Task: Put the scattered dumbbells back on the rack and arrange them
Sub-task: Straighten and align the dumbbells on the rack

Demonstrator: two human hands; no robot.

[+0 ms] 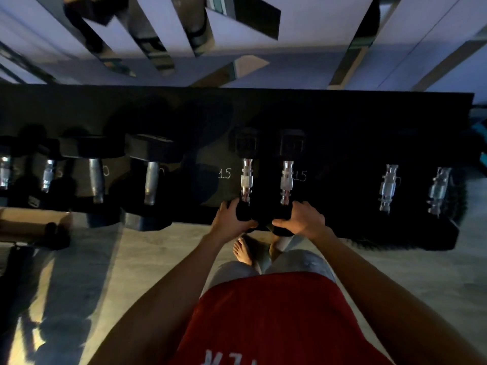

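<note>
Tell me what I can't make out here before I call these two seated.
Head view:
- Near heads of the 15 dumbbells: covered by the left hand and right hand.
- Their far heads: lost in shadow on the black rack.
- Leftmost dumbbell: cut by the left frame edge.
- Right pair: heads and markings too dark.

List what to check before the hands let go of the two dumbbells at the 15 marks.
1. Left hand grips near head of left dumbbell: ok.
2. Right hand grips near head of right dumbbell: ok.
3. Each dumbbell lies beside a 15 mark on the rack: ok.
4. Far heads fully seated: cannot tell, too dark.
5. Bare foot clear of the rack edge: not ok, it stands close below the hands.
</note>
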